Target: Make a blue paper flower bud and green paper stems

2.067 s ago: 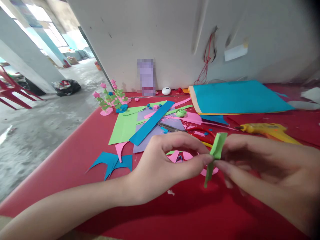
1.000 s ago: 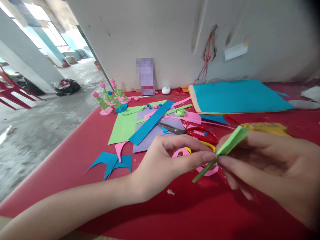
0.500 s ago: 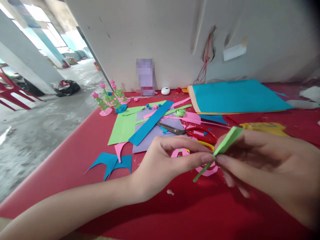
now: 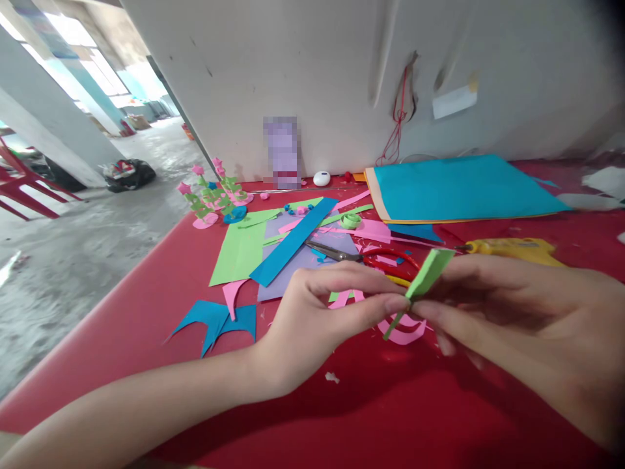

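Now pinching the folded green paper strip (image 4: 426, 276) from both sides, with fingertips of the left hand (image 4: 312, 319) and the right hand (image 4: 517, 312) pressing together, just above the red table (image 4: 122, 339), probably for keeping its fold tight; leaving the scissors (image 4: 364, 255) lying near behind.

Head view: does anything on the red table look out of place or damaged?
Nothing damaged or spilled, only clutter: a jagged blue offcut lies beside the left hand, pink curls below the green strip it pinches with the right hand, scissors partly under scraps.
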Motion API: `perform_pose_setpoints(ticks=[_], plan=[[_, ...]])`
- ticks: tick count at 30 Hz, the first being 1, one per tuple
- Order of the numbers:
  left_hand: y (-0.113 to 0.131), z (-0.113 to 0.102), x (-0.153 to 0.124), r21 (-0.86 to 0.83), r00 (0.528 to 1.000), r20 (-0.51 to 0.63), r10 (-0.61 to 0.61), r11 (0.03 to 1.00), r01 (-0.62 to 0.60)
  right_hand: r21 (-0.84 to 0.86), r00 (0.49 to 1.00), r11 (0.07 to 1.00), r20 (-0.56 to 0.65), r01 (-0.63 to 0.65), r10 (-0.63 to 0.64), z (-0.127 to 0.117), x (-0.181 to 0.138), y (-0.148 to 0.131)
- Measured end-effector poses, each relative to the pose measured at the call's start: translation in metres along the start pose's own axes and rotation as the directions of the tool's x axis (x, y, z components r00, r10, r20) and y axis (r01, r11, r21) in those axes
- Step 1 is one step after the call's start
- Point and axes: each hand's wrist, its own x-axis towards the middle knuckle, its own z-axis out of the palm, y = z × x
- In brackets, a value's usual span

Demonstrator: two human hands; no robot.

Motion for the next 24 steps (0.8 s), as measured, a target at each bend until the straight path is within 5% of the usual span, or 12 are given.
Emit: perform_pose_setpoints(ticks=[12,24], plan=[[0.0021,0.0018,0.0005,0.010,0.998,0.002,0.055,0.998,-0.055,0.006,0.988,0.992,0.087,0.129,-0.129,-0.0055,0.0011,-0.0011],[-0.0040,-0.0014,0.0028,0.249,0.933,0.028,0.358,0.902,-0.353,-0.274,0.930,0.894,0.000,0.355,-0.369,0.0008,-0.0023,0.0050]])
